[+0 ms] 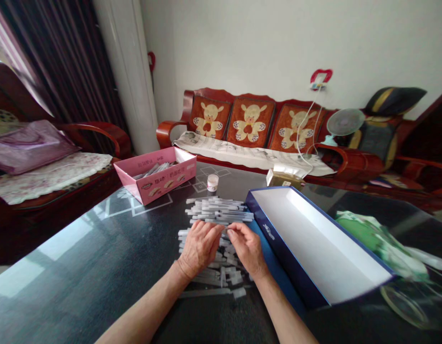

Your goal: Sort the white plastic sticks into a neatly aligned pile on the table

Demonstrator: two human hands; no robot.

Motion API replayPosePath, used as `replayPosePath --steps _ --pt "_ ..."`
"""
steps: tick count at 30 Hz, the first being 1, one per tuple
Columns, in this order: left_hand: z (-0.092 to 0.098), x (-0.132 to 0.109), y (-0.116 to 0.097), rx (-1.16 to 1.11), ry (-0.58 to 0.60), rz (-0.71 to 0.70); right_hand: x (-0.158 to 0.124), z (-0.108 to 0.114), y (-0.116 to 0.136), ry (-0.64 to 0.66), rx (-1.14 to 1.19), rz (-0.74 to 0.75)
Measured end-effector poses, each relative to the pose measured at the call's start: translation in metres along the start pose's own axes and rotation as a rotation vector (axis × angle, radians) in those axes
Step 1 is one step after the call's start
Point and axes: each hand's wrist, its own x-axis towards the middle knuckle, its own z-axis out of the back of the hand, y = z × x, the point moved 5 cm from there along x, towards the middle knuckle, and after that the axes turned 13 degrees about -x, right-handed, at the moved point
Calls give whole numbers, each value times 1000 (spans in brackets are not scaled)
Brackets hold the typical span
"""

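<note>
A heap of thin white plastic sticks in clear sleeves (pixel 217 212) lies loosely on the dark glass table top (pixel 81 272). My left hand (pixel 199 248) rests on the heap with its fingers pointing right. My right hand (pixel 247 251) is close beside it, its fingertips bent down among the sticks. Whether either hand holds a stick is hidden by the fingers. Right of my right hand lies an open navy-blue box with a white inside (pixel 314 243). A pink cardboard carton (pixel 154 174) beyond the heap holds more sticks.
A small white lidded jar (pixel 213 182) stands behind the heap, and a foil-topped packet (pixel 283 179) sits at the table's far edge. A green and white item (pixel 378 243) lies at the right. Beyond the table are red wooden sofas (pixel 253 114) and a small fan (pixel 345 122).
</note>
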Motion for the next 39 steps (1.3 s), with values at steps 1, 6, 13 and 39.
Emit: replayPosePath --steps 1,6,13,39 --pt "0 0 0 16 -3 4 0 0 1 1 -20 7" --pt "1 0 -2 75 -33 18 0 -2 7 -13 -101 51" --pt "-2 -2 -7 81 -19 13 -3 -5 8 -32 -125 56" --pt "-7 -1 -2 136 36 93 0 -10 -7 48 39 -92"
